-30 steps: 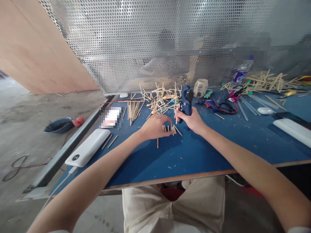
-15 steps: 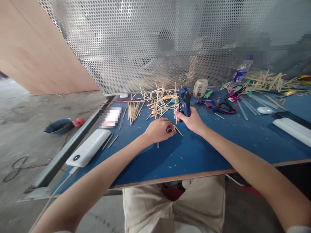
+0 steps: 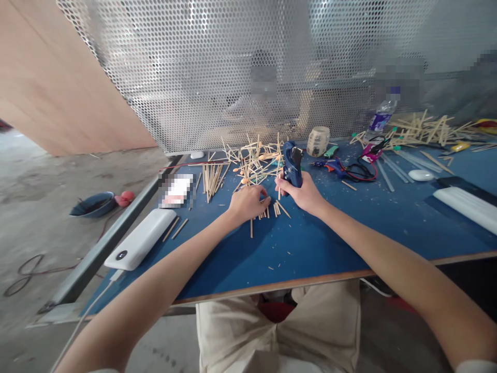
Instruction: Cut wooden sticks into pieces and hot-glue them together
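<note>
My right hand (image 3: 303,192) grips a dark blue hand tool (image 3: 292,165) with a dark head, probably a cutter. A thin wooden stick (image 3: 279,189) stands upright by the thumb and fingers of that hand, below the tool. My left hand (image 3: 250,202) rests low over the table, fingers curled, with thumb and forefinger apart and nothing visible held. Short cut sticks (image 3: 277,209) lie just right of it, with more partly under its fingers. One longer stick (image 3: 251,228) points toward me below the left hand.
A jumbled stick pile (image 3: 256,158) and a sorted row of sticks (image 3: 213,181) lie behind my hands. A white power bank (image 3: 142,239) is left; a glue gun (image 3: 336,167), a round stick-built jar (image 3: 318,141) and a bottle (image 3: 380,122) stand right. Perforated metal (image 3: 217,77) closes the back.
My left hand has drawn back to the left, uncovering short sticks on the table. The right hand and its tool have barely moved.
</note>
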Available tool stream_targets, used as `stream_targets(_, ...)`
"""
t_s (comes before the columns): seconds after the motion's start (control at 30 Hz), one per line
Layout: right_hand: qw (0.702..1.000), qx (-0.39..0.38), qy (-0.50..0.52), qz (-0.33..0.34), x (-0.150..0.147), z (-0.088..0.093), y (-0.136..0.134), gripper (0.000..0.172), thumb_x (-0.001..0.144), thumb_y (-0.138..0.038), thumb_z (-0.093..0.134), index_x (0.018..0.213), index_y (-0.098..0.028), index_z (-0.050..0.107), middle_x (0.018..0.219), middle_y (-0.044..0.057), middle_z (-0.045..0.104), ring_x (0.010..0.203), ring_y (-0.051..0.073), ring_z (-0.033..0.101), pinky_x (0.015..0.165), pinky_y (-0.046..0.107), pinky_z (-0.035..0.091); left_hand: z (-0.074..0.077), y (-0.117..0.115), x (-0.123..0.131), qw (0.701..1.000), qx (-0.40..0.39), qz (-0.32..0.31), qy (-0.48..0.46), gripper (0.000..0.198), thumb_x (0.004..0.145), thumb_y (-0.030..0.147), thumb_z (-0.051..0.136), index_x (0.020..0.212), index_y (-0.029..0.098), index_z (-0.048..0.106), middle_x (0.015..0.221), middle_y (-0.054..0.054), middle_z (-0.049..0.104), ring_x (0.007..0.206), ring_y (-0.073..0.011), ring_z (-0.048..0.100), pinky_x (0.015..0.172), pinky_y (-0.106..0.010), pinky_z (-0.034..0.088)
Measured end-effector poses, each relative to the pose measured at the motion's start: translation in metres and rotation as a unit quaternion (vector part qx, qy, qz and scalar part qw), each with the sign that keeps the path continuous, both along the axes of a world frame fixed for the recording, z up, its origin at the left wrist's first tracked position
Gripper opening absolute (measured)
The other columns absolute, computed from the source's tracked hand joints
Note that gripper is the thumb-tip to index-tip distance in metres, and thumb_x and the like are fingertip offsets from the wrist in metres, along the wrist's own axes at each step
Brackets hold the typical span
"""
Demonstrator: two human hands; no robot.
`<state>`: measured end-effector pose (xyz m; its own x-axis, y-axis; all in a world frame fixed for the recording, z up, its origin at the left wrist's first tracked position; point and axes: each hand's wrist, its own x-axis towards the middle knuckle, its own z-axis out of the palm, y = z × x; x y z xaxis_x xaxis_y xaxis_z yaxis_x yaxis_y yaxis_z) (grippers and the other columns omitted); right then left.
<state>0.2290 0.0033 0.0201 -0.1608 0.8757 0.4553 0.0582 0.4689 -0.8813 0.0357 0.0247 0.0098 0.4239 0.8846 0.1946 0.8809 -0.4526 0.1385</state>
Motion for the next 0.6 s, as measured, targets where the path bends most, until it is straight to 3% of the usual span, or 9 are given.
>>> stream_targets(0.27,1.000,-0.007,-0.003,-0.003,-0.002,0.000,-0.002,0.031,0.082,-0.052,0.071,0.084,-0.022,0.060,0.071,0.000,0.064,0.062,0.016,0.060,0.067,0.035,0.050,-0.002,0.013,-0.004,0.999,-0.028,-0.017,-0.018,0.026,0.090,0.042,0.053,0.096,0.024,0.070,0.085,-0.005,0.071,0.081,-0.0230,0.065,0.067,-0.033,0.044)
stream_targets(0.4,1.000,-0.011,0.001,-0.001,-0.004,0.000,-0.002,0.031,0.082,-0.051,0.071,0.083,-0.022,0.060,0.071,-0.001,0.063,0.065,0.016,0.061,0.068,0.035,0.050,-0.003,0.011,-0.002,0.999,-0.030,-0.035,-0.009,0.026,0.089,0.044,0.054,0.096,0.023,0.068,0.092,-0.005,0.071,0.086,-0.0235,0.065,0.069,-0.033,0.045)
stream_targets(0.5,1.000,-0.012,0.003,-0.001,-0.005,0.001,-0.003,0.031,0.082,-0.051,0.071,0.083,-0.023,0.059,0.071,-0.001,0.063,0.063,0.016,0.060,0.068,0.035,0.050,-0.002,0.007,0.000,1.000,0.000,-0.013,-0.012,0.024,0.087,0.033,0.054,0.105,0.021,0.063,0.099,-0.007,0.070,0.090,-0.0239,0.065,0.071,-0.033,0.046)
stream_targets(0.6,1.000,-0.013,0.004,-0.001,-0.005,0.001,-0.003,0.030,0.082,-0.050,0.071,0.083,-0.023,0.060,0.070,-0.001,0.064,0.061,0.015,0.058,0.066,0.035,0.050,-0.001,0.006,-0.002,0.999,0.039,0.016,-0.004,0.027,0.091,0.035,0.050,0.112,0.021,0.059,0.108,-0.009,0.068,0.093,-0.0252,0.065,0.071,-0.034,0.047)
